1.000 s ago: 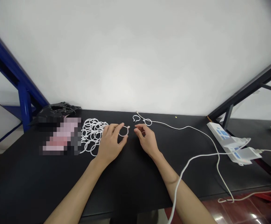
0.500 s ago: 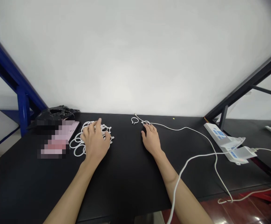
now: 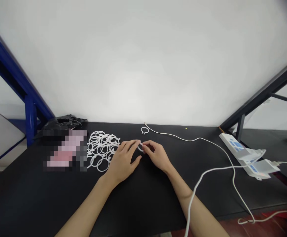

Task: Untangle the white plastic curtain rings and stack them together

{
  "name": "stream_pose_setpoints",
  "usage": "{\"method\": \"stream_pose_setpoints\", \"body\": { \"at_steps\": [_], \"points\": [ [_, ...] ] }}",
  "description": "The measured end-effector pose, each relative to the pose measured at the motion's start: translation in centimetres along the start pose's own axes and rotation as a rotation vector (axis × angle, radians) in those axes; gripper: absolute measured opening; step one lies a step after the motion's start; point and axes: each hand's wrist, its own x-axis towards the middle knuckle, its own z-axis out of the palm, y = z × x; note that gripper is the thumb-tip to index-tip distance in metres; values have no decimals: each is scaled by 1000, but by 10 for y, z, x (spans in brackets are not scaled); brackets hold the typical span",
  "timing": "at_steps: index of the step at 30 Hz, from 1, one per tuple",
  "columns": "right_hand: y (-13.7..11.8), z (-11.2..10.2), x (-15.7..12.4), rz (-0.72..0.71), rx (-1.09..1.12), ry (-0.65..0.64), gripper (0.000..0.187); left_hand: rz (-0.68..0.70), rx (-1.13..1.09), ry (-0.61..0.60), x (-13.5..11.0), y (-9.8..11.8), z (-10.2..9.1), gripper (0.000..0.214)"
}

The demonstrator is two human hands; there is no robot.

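Observation:
My left hand [image 3: 123, 161] and my right hand [image 3: 157, 154] meet over the middle of the black table [image 3: 138, 194]. Both pinch one small white plastic ring [image 3: 140, 146] between their fingertips. A heap of several white rings [image 3: 101, 148] lies just left of my left hand. A single white ring with a gap in it [image 3: 144, 130] lies farther back, near the wall.
A white cable [image 3: 207, 171] runs from the back of the table past my right forearm and off the front edge. White power strips [image 3: 247, 154] sit at the right. A blurred pink patch [image 3: 65, 149] and a crumpled black bag [image 3: 63, 121] are at the left.
My left hand left the ring heap and moved right. My right hand drew back from the far rings with one ring; the hands now join on it.

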Motion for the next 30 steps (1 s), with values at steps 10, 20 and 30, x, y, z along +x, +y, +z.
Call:
{"method": "stream_pose_setpoints", "body": {
  "at_steps": [10, 20, 30],
  "points": [
    [-7, -1, -2, 116, 492, -138, 24, -125, -72, -20, 2, 0, 6, 52],
    [-4, 6, -4, -45, 300, -9, 23, -223, -232, -75, 2, 0, -1, 32],
    [1, 8, -1, -53, 69, 87, 19, -157, -158, -85, 3, 2, -2, 29]
  ]
}}
